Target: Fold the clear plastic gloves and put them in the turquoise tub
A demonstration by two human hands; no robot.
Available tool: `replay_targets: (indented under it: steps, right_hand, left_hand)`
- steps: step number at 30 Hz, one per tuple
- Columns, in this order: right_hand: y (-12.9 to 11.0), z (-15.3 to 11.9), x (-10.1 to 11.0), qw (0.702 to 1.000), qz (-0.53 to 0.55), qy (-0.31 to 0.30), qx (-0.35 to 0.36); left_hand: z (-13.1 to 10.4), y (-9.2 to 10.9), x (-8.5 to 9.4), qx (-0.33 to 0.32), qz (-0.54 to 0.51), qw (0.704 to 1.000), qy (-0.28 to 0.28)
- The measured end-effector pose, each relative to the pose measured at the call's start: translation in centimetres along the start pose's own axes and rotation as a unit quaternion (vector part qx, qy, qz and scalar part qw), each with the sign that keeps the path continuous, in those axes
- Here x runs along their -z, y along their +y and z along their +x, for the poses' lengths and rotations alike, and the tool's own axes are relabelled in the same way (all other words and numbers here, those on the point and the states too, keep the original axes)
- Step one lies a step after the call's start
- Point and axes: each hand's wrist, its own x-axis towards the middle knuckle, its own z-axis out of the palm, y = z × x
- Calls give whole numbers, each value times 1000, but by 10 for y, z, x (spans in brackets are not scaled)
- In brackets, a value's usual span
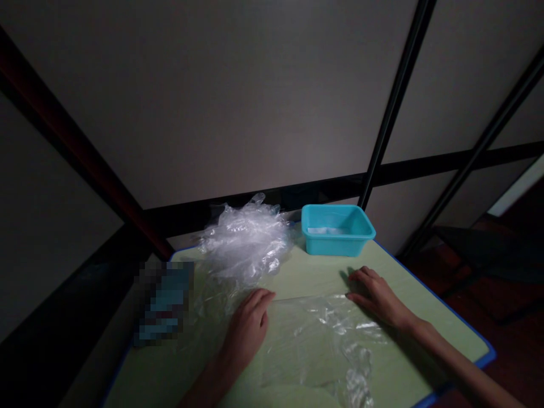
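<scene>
A thin, clear plastic sheet [304, 334] lies spread over the light green table top, crinkled along its right side. I cannot make out whether it is a bag or a glove. My left hand [250, 320] is closed at its upper left corner, fingers pressed together on the edge. At the upper right corner, the thumb of my right hand [378, 294] touches the plastic. That hand is open, its fingers apart from the thumb. Beyond my left hand is a heap of crumpled clear plastic [249, 238], with finger-like tips showing at its top.
A turquoise plastic basin [334, 245] with something pale inside stands at the back right of the table [293, 272]. A blurred-out bluish item [168, 300] is at the left edge. Panelled doors [255, 102] rise behind, and a dark chair [480, 255] stands to the right.
</scene>
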Motion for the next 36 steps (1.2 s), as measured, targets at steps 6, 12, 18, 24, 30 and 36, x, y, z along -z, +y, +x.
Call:
replay_targets:
  steps: [6,12,18,24,30,36]
  right_hand:
    - [-46,-5,6,993,24,-57,101]
    - [-69,-9,-13,960,-27,-156,230]
    - [-64,-12,-29,957,-45,-158,237]
    - [-48,-12,-16,965,-13,-160,208]
    - [-28,-22,20,991,53,-111,57]
    - [-30,-37,19,992,73,-103,15]
  left_hand:
    - [-9,10,3,17,20,998,-52]
    - [-11,31,-2,-68,71,985,-142]
    - [-7,37,-9,-116,125,963,-209]
    - [-7,27,-10,-117,140,961,-208]
    - [-1,23,-9,-95,148,961,-214]
    - [13,40,3,-115,116,962,-219]
